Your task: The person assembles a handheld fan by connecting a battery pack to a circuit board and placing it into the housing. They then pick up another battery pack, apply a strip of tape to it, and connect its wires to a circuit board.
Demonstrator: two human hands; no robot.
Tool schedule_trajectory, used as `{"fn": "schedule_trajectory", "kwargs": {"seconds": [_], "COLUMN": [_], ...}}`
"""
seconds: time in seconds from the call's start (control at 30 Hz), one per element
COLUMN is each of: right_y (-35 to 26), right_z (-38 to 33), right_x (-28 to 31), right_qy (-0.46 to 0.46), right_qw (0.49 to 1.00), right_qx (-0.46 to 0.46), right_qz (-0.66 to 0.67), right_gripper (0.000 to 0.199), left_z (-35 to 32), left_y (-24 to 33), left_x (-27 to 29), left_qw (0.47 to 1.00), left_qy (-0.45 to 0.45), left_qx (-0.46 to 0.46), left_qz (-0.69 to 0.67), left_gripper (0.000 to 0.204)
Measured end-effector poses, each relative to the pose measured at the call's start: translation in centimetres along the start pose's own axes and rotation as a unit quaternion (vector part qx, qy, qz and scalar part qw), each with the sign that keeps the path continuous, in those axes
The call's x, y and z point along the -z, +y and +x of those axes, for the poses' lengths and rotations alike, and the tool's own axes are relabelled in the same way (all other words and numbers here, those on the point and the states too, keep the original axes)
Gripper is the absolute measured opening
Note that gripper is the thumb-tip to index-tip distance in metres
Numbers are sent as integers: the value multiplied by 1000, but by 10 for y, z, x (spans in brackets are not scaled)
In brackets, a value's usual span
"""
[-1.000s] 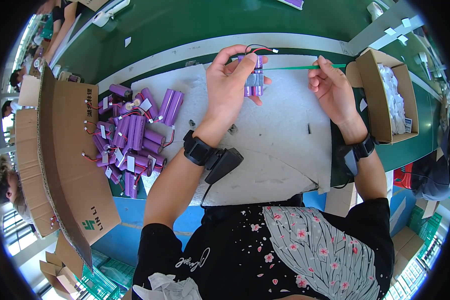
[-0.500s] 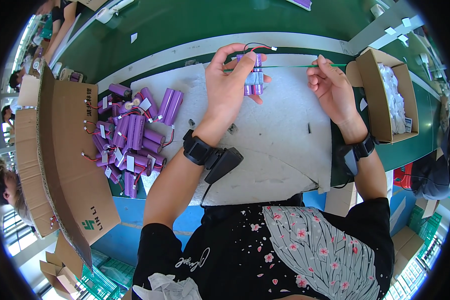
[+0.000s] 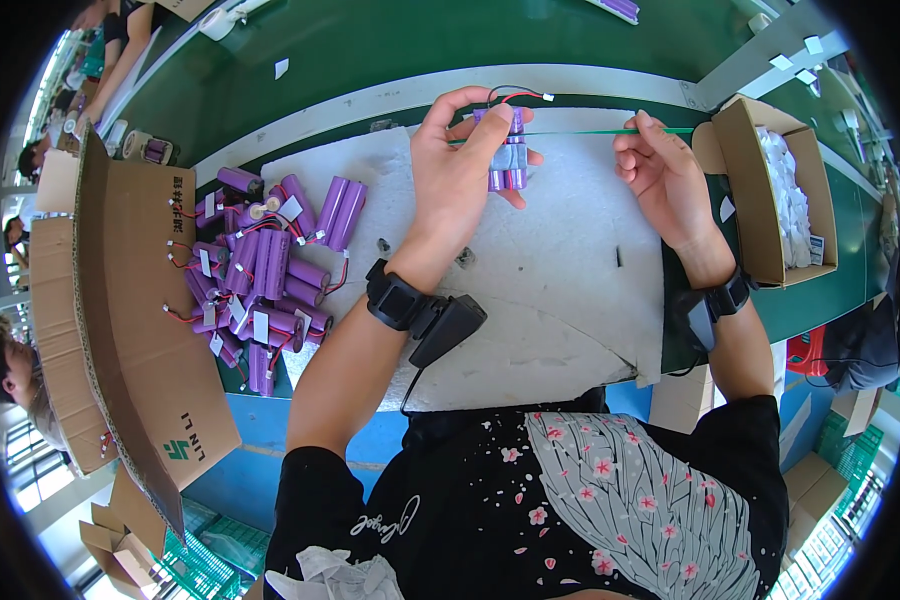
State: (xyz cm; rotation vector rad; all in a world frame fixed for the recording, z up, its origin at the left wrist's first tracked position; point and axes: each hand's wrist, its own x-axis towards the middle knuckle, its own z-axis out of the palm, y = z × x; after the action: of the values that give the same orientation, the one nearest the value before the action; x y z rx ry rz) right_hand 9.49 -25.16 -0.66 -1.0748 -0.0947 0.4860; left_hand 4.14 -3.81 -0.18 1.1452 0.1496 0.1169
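Note:
My left hand (image 3: 452,165) grips a purple battery pack (image 3: 510,178) over the far part of the white mat (image 3: 560,270). A blue-grey band wraps the pack's middle, and its red and black leads end in a small white plug. A thin green strip (image 3: 570,132) stretches from the pack across to my right hand (image 3: 662,170). The thumb and forefinger of that hand pinch it, and its end sticks out past them to the right. Wrist straps with dark devices sit on both arms.
Left on the mat lies a pile of purple battery packs (image 3: 260,270) with wires and white labels. Beside it stands a tall cardboard box (image 3: 160,310). To the right, an open carton (image 3: 760,200) holds white pieces. A green belt (image 3: 450,40) runs beyond a pale rail.
Both hands hold almost the same place. On the green belt beyond, a white scrap, a white roll and a purple pack have shifted slightly to the right.

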Motion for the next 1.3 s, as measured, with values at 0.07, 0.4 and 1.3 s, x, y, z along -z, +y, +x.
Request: {"fn": "schedule_trajectory", "kwargs": {"seconds": [0.07,0.4,1.3], "right_y": [-1,-4,3], "right_z": [0,-2,-11], "right_x": [-1,-9,-17], "right_qy": [-1,-20,-87], "right_qw": [1000,998,942], "right_qx": [-4,-16,55], "right_qz": [-4,-59,-320], "right_gripper": [26,35,26], "left_z": [0,1,1], "left_y": [0,-2,0], "left_x": [0,2,0], "left_qw": [1000,1000,1000], "left_qy": [2,7,23], "left_qx": [-1,-8,-4], "left_qz": [-1,-13,-8], "left_gripper": [27,27,26]}}
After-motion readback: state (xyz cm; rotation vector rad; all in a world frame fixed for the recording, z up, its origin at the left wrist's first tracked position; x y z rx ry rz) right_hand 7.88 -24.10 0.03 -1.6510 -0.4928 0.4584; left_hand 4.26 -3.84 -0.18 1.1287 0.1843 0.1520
